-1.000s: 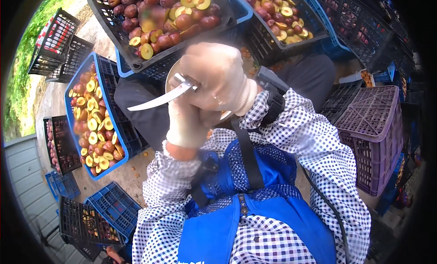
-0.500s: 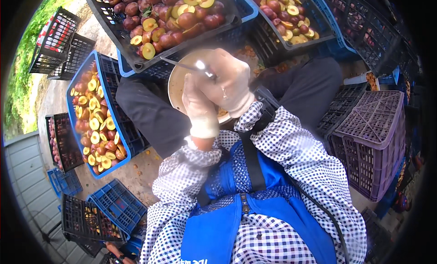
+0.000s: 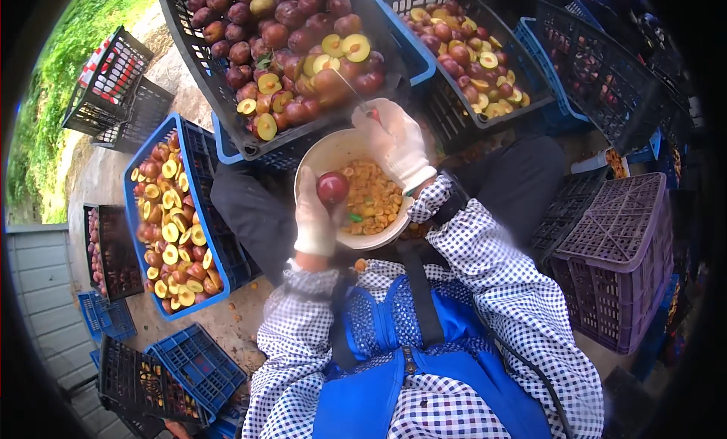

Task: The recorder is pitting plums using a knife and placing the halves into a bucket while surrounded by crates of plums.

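Observation:
My left hand [image 3: 312, 223], in a pale glove, is closed around a whole dark-red plum [image 3: 333, 188] at the left side of a cream bucket [image 3: 322, 153]. In my right hand [image 3: 399, 147], also gloved, is a small knife [image 3: 352, 87]; its thin blade points up and left toward the crate ahead. Part of the knife's handle is hidden by the fingers. Inside the bucket lie many orange-brown plum stones [image 3: 371, 200] and a small green bit. Directly ahead, a black crate [image 3: 216, 110] holds whole plums [image 3: 288, 15] and cut halves [image 3: 354, 47].
To the left stands a blue crate [image 3: 130, 204] of halved plums. Another black crate [image 3: 522, 102] with plums is at the far right. A purple crate [image 3: 617, 287] sits on the right. Stacked blue and black crates [image 3: 193, 363] lie at lower left. My knees flank the bucket.
My hands have moved apart from over the bucket, the right one up and rightward with the knife. The plum in my left hand now shows. The whole view has shifted slightly.

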Motion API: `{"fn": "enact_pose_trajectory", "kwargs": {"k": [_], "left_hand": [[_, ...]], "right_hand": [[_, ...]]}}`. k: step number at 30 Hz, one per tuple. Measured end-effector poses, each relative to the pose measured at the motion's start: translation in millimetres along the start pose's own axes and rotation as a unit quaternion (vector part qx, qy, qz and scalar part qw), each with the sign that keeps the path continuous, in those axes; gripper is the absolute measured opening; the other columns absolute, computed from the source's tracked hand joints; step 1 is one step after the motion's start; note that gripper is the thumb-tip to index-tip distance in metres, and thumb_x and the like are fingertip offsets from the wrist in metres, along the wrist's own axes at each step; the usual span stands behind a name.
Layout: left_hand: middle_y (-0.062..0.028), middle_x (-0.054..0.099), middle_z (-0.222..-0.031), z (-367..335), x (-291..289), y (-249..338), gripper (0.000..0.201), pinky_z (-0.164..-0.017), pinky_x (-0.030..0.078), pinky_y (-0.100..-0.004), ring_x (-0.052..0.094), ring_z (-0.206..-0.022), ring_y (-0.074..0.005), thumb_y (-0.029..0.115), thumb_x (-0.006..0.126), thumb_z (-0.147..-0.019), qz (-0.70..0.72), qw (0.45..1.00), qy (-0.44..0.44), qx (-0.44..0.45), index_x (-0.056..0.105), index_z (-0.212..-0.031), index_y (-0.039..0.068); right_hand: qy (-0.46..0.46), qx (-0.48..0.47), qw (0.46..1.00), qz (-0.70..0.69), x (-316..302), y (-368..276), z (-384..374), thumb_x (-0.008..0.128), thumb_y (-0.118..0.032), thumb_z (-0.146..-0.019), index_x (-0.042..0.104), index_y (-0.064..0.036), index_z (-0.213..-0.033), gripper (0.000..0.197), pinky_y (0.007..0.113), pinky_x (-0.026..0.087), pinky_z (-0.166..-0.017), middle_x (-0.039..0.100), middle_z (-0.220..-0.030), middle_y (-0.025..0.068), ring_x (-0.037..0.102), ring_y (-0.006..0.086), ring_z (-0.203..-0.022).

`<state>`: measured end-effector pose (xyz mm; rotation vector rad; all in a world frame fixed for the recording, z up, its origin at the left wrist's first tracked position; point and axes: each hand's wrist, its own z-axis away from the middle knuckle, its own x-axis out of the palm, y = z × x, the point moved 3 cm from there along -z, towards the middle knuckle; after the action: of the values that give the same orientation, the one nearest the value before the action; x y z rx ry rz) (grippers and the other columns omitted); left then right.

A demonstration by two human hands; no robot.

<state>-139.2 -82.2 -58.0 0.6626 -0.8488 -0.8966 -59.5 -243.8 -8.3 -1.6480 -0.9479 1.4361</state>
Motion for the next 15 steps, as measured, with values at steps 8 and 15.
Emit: {"fn": "enact_pose_trajectory", "kwargs": {"k": [8,15], "left_hand": [[-0.0041,0.055,-0.068,7.9,13.3,31.7,0.063,-0.047,0.042,-0.0287,0.046,-0.05,-0.0137,0.065,0.042,-0.099,-0.014,0.995,-0.1,0.0,0.059,-0.106,0.005],[-0.0036,0.049,-0.061,11.6,13.3,75.8,0.071,-0.04,0.036,-0.0288,0.037,-0.038,-0.0139,0.075,0.03,-0.095,0.046,0.982,-0.146,-0.112,0.055,-0.089,0.008]], "right_hand": [[0.095,-0.191,0.941,0.264,22.4,8.9,-122.7,0.063,-0.024,-0.089,0.066,-0.0041,-0.099,0.022,0.048,0.05,-0.087,0.064,-0.101,0.0177,0.06,0.0386,-0.101],[-0.02,-0.461,0.887,0.019,1.0,-61.5,-32.1,0.077,-0.036,-0.079,0.069,-0.0109,-0.109,0.04,0.043,0.051,-0.084,0.068,-0.097,0.0094,0.063,0.0323,-0.095]]}}
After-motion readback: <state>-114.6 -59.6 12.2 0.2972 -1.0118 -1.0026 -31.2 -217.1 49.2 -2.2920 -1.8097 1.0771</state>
